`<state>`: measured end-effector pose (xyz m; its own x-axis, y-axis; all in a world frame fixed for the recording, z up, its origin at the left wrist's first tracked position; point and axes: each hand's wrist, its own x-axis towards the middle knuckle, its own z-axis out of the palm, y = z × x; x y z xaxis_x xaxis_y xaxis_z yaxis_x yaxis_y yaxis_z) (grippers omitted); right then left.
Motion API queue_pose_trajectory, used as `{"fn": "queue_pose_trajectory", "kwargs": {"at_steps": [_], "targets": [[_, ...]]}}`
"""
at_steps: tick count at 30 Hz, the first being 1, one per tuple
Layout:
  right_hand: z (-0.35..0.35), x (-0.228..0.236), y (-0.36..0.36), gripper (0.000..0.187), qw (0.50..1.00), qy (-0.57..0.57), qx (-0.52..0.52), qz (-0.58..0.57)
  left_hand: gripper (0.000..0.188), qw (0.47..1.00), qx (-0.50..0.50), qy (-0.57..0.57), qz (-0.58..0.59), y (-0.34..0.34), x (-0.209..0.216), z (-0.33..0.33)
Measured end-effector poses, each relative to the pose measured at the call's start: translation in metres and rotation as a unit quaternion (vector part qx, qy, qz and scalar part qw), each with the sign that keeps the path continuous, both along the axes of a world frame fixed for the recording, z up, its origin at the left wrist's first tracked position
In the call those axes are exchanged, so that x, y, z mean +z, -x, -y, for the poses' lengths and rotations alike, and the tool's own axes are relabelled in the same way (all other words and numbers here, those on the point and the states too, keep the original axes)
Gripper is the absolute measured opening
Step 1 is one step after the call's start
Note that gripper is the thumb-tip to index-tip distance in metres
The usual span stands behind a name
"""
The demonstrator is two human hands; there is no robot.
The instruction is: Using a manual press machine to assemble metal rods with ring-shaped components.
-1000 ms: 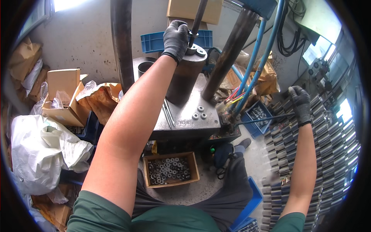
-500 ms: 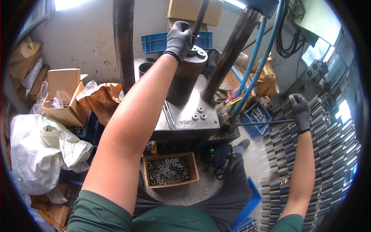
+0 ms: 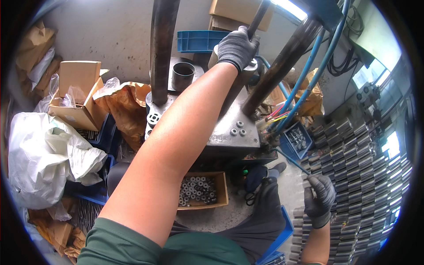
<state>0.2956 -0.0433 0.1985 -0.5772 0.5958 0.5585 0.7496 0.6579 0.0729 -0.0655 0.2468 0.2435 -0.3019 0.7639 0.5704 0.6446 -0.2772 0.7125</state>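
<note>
A grey knit glove covers my left hand (image 3: 237, 49), reaching over a steel cylinder block (image 3: 252, 67) on the press table (image 3: 227, 138). Its fingers are curled beside the dark press rod (image 3: 259, 18); what they hold is hidden by the hand. Low at the right, my gloved right hand (image 3: 319, 197) closes on the end of a long lever (image 3: 291, 160) that runs from the press base. Three small metal rings (image 3: 240, 124) sit on the table's front part. Behind my left forearm stands a short open tube (image 3: 183, 76).
Thick steel columns (image 3: 164, 48) flank the press. Blue hoses (image 3: 304, 75) hang at its right. Below is a cardboard box (image 3: 219, 201) of ring parts. A blue bin (image 3: 297, 140) of metal parts and stacked metal tubes (image 3: 353, 176) lie right; a white sack (image 3: 37, 163) bulges left.
My right hand and the lever end have come down toward me and leftward. My left hand stays at the rod and now covers the cylinder top. The whole view has shifted slightly.
</note>
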Motion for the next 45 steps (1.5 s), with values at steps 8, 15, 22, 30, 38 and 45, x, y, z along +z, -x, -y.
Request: {"fn": "queue_pose_trajectory", "kwargs": {"at_steps": [8,15,22,30,38,45], "targets": [[-0.124,-0.106,0.127,0.030,0.959,0.260,-0.033,-0.110,0.041,0.998,-0.007,0.056,-0.014,0.004,-0.001,-0.001],[-0.209,-0.183,0.153,0.023,0.973,0.206,-0.093,0.034,0.044,0.994,-0.080,0.079,-0.008,0.009,0.004,-0.007],[-0.215,-0.160,0.167,0.017,0.971,0.217,-0.094,-0.036,0.047,0.992,-0.084,0.089,-0.005,0.011,0.005,-0.007],[-0.265,-0.010,0.198,0.023,0.956,-0.058,0.031,-0.286,0.045,0.993,-0.075,0.090,0.006,0.009,0.007,-0.003],[-0.295,0.028,0.218,0.033,0.983,0.112,-0.069,-0.130,0.044,0.993,-0.068,0.097,-0.008,0.010,0.004,-0.009],[-0.314,0.015,0.219,0.033,0.989,0.048,-0.086,-0.114,0.040,0.995,-0.071,0.065,0.003,0.006,0.003,-0.004]]}}
